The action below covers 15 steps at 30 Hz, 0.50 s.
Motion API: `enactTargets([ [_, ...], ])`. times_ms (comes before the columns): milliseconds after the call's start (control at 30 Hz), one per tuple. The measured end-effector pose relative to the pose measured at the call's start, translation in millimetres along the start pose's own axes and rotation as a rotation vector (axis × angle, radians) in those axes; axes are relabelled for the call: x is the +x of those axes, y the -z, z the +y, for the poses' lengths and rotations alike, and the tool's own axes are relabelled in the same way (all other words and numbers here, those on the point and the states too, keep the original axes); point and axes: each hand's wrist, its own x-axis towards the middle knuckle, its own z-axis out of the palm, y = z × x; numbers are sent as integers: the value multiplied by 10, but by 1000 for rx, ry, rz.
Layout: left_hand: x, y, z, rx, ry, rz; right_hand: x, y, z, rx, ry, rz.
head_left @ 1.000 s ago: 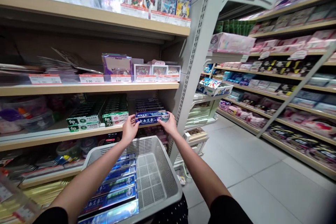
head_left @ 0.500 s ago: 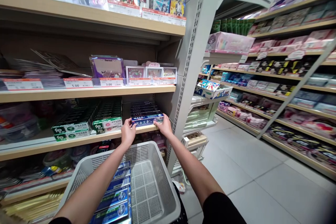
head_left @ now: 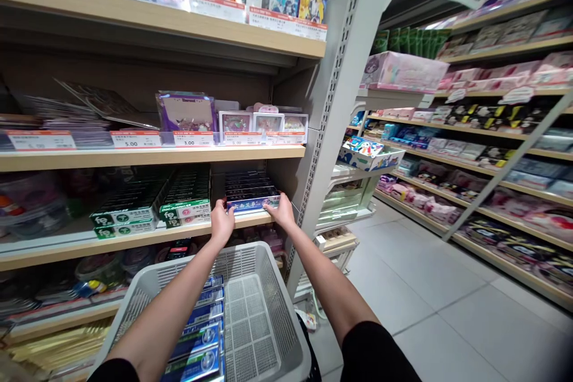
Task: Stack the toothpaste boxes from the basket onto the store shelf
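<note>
On the shelf in front of me lies a block of dark blue toothpaste boxes [head_left: 250, 205], with several rows running back behind the front one. My left hand [head_left: 222, 219] is closed on its left end, the thumb on the front face. At the right end my right hand [head_left: 281, 211] grips it in the same way, thumb in front and fingers along the side. Below my forearms is a grey plastic basket [head_left: 286, 316]. Blue and green toothpaste boxes [head_left: 201, 337] lie along its left side, partly hidden by my left arm.
Green-and-white toothpaste boxes [head_left: 185, 212] stand in rows left of my hands. A shelf with price tags [head_left: 192, 139] runs above. To the right rises a grey perforated upright [head_left: 333, 95], with an aisle floor [head_left: 403, 268] and stocked shelves beyond it.
The view has shifted slightly. Both hands stay at the ends of the blue toothpaste boxes, which sit almost where they were; the left hand's fingers reach a little further around the side.
</note>
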Motion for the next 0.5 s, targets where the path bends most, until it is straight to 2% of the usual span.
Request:
enactTargets([
  [167, -64, 90, 95, 42, -47, -55, -27, 6, -32, -3, -5, -20],
  [267, -201, 239, 187, 55, -108, -118, -146, 8, -93, 5, 0, 20],
  [333, -357, 407, 217, 70, -173, -177, -307, 19, -152, 18, 31, 91],
  [433, -669, 764, 165, 101, -296, -292, -664, 40, -254, 35, 152, 188],
  [500, -887, 1062, 58, 142, -356, -366, -954, 42, -326, 58, 248, 151],
])
